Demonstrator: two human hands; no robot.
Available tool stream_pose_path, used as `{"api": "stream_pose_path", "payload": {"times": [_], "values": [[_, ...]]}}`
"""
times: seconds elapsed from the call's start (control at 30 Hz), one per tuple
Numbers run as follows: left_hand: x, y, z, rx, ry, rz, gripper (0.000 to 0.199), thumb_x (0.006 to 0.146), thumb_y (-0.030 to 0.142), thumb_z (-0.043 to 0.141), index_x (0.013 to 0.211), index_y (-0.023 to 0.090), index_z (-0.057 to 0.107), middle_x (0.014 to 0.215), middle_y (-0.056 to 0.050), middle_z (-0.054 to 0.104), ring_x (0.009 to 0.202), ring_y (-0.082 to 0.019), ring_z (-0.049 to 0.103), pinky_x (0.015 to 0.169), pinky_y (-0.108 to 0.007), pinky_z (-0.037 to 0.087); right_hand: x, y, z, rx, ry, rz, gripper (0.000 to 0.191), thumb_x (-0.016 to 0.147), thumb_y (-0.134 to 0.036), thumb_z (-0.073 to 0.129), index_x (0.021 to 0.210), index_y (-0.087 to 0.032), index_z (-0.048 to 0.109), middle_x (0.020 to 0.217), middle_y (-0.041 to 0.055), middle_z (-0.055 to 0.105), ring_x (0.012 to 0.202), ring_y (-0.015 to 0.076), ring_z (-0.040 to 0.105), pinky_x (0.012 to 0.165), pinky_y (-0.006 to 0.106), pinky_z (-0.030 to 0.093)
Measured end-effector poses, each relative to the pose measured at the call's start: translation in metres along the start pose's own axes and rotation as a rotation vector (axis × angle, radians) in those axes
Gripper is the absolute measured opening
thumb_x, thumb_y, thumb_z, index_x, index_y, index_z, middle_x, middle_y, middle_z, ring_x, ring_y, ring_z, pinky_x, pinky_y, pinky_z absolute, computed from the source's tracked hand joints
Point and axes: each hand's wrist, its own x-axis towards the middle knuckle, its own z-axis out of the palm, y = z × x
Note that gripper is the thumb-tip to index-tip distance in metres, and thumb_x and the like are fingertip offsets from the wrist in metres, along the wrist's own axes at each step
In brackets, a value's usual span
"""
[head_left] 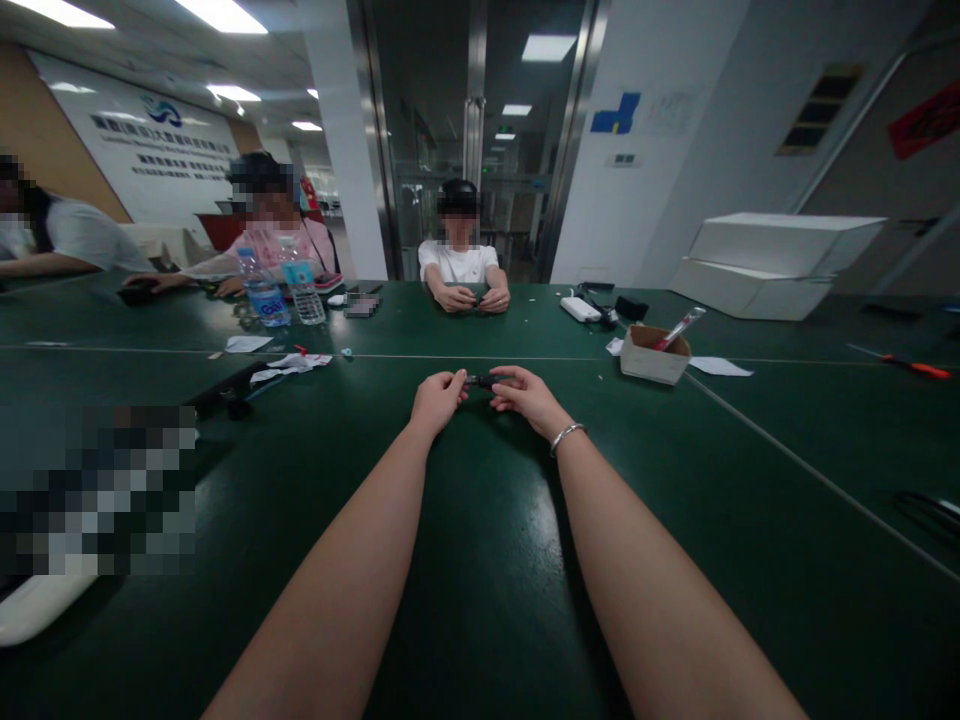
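Over the dark green table (480, 560), both arms reach forward and the hands meet at a small, dark, stick-like object (481, 381) lying level between them. My left hand (439, 402) pinches its lighter, shinier left end. The black right end is gripped by the thumb and fingers of my right hand (528, 396), which has a silver bangle (567, 438) at the wrist. Its exact kind is too small to make out, and the fingertips hide both ends.
A small cardboard box (654, 362) stands to the right, with white boxes (757, 285) behind. A screwdriver (911, 365) lies far right. Water bottles (302, 285) and paper scraps (292, 367) are at left. Across the table sits a person (459, 262); others are at the left.
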Motion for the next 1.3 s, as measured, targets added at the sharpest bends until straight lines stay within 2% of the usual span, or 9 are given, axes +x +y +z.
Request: {"api": "stream_pose_path", "payload": {"times": [0.17,0.77,1.1,1.3], "values": [[-0.003,0.002,0.000,0.053,-0.033,0.035,0.045,0.085,0.057,0.047,0.079,0.018,0.067,0.069,-0.004,0.067,0.058,-0.014,0.057,0.056,-0.026,0.040,0.001,0.002,0.000,-0.024,-0.011,0.005,0.026,0.077,-0.008,0.070,0.101,-0.016,0.062,0.070,-0.0004,0.068,0.057,0.0080,0.066,0.050,0.014,0.053],[-0.012,0.016,-0.005,0.153,-0.022,0.042,0.047,0.085,0.059,0.046,0.064,0.020,0.062,0.058,-0.002,0.063,0.052,-0.015,0.054,0.055,-0.028,0.037,0.001,0.003,-0.001,-0.031,-0.038,0.002,0.026,0.076,-0.006,0.070,0.100,-0.015,0.065,0.069,-0.0001,0.069,0.057,0.0079,0.065,0.051,0.015,0.052],[-0.010,0.014,-0.004,0.158,-0.042,0.013,0.050,0.084,0.061,0.044,0.063,0.020,0.062,0.057,-0.002,0.062,0.050,-0.015,0.052,0.054,-0.029,0.037,0.001,0.002,-0.001,-0.020,-0.039,0.000,0.027,0.076,-0.006,0.070,0.100,-0.016,0.066,0.070,-0.0008,0.069,0.057,0.0079,0.066,0.050,0.014,0.053],[-0.006,0.007,0.000,0.050,-0.035,0.043,0.043,0.083,0.058,0.050,0.070,0.019,0.063,0.062,-0.002,0.063,0.056,-0.014,0.053,0.055,-0.026,0.038,0.003,0.003,-0.001,0.007,0.004,0.035,0.020,0.080,-0.011,0.070,0.099,-0.015,0.066,0.074,0.0027,0.071,0.055,0.0083,0.066,0.050,0.015,0.054]]}}
